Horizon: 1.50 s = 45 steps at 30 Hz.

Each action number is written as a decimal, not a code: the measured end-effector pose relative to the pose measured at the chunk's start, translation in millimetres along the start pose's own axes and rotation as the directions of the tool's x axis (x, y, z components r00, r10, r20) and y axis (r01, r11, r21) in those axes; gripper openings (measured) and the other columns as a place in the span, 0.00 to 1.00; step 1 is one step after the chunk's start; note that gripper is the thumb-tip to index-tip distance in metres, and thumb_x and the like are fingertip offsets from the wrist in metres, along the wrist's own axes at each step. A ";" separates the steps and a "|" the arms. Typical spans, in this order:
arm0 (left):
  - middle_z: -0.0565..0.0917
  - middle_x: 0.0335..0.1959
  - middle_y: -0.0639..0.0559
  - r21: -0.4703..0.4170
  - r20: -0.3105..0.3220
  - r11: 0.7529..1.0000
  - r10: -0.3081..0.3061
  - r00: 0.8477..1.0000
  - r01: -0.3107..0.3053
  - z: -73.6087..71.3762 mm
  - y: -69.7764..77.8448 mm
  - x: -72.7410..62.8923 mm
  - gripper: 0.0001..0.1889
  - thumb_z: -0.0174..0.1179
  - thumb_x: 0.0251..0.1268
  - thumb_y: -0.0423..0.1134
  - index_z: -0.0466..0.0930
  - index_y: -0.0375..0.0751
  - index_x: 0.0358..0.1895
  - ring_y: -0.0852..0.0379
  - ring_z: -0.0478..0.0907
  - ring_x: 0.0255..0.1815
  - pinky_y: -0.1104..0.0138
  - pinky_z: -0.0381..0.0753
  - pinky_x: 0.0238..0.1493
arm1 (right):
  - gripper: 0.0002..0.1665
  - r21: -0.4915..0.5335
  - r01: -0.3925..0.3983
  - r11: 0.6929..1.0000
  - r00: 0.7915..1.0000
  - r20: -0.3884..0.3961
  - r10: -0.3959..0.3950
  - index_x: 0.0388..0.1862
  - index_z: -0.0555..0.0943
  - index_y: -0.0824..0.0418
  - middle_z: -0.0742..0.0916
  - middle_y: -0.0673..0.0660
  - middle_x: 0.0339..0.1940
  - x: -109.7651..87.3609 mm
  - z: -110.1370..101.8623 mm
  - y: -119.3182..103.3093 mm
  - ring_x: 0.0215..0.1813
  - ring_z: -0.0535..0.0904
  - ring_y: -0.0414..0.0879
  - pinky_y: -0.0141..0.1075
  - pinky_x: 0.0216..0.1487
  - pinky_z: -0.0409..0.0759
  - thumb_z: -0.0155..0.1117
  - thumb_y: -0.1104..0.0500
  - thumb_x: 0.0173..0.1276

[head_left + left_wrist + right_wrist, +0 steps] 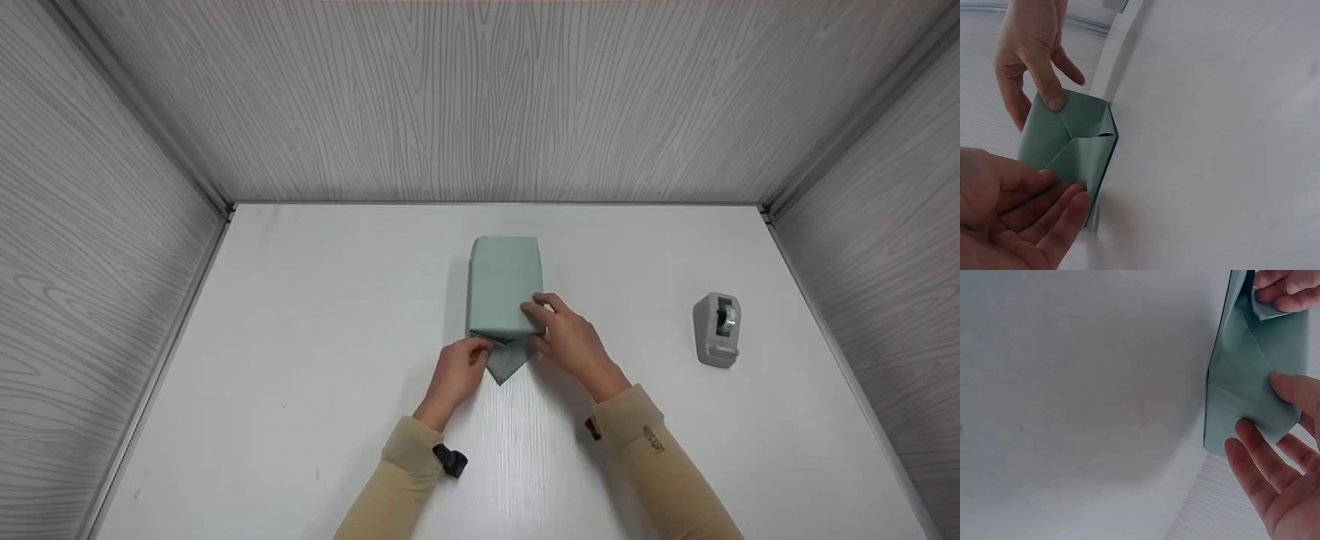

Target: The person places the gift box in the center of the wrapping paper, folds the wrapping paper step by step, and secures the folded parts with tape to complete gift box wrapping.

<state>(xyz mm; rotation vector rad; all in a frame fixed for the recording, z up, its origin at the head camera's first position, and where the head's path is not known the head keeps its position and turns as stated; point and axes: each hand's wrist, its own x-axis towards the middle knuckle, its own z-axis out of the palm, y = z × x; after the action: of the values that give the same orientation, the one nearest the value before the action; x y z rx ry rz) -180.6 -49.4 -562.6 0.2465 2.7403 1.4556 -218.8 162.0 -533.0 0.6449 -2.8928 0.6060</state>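
on the green package (504,281), both hands (456,371) (576,345)

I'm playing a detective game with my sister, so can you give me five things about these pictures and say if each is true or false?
1. The left hand and the right hand both touch the green parcel. True.
2. The right hand is holding the tape dispenser. False: the right hand is at the parcel, and nobody is touching the dispenser.
3. The tape dispenser is to the right of the parcel. True.
4. The pointed paper flap aims at the far wall. False: its tip points toward the person.
5. The sleeves are tan. True.
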 end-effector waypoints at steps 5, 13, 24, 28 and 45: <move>0.85 0.45 0.44 0.166 0.038 0.977 0.131 0.991 -0.135 -0.4 -2.9 -6.3 0.10 0.56 0.69 0.27 0.85 0.34 0.47 0.49 0.81 0.48 0.56 0.79 0.50 | 0.33 0.009 -0.007 1.000 1.000 0.004 0.007 0.64 0.78 0.55 0.73 0.55 0.67 0.4 -0.2 -0.2 0.52 0.82 0.52 0.44 0.46 0.82 0.75 0.63 0.59; 0.81 0.50 0.43 0.348 0.132 0.890 0.264 0.955 -0.294 -0.3 -5.0 -11.2 0.11 0.55 0.71 0.29 0.85 0.34 0.50 0.47 0.77 0.54 0.58 0.76 0.56 | 0.32 0.010 -0.005 1.000 1.000 -0.001 0.005 0.64 0.78 0.55 0.74 0.55 0.66 0.5 0.5 0.4 0.52 0.82 0.51 0.44 0.47 0.82 0.75 0.62 0.60; 0.78 0.54 0.43 0.408 0.171 0.857 0.269 0.948 -0.316 1.8 -3.5 -8.3 0.14 0.55 0.73 0.32 0.81 0.36 0.57 0.46 0.75 0.56 0.57 0.75 0.57 | 0.32 0.007 0.012 1.000 1.000 -0.013 -0.012 0.63 0.78 0.56 0.74 0.56 0.66 -0.2 2.3 1.7 0.50 0.83 0.52 0.44 0.43 0.82 0.75 0.62 0.59; 0.77 0.55 0.42 0.443 0.206 0.826 0.285 0.936 -0.349 0.8 -2.0 -9.4 0.14 0.55 0.73 0.32 0.81 0.36 0.57 0.44 0.75 0.56 0.56 0.74 0.57 | 0.31 -0.011 0.025 1.000 1.000 -0.016 -0.025 0.63 0.78 0.56 0.74 0.56 0.65 0.1 1.8 2.2 0.45 0.83 0.52 0.43 0.38 0.82 0.75 0.62 0.59; 0.71 0.63 0.39 0.599 0.310 0.704 0.235 0.921 -0.381 2.4 -1.6 -15.4 0.24 0.62 0.67 0.44 0.77 0.39 0.64 0.42 0.68 0.65 0.54 0.67 0.65 | 0.32 0.005 -0.016 1.000 1.000 0.016 0.016 0.65 0.77 0.55 0.73 0.55 0.67 1.4 0.7 1.8 0.52 0.82 0.52 0.44 0.44 0.82 0.75 0.61 0.60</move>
<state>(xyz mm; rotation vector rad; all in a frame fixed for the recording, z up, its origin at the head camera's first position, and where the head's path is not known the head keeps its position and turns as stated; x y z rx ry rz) -165.4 -50.6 -566.0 0.8637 2.9964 0.3717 -220.8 162.6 -534.0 0.6309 -2.9145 0.6140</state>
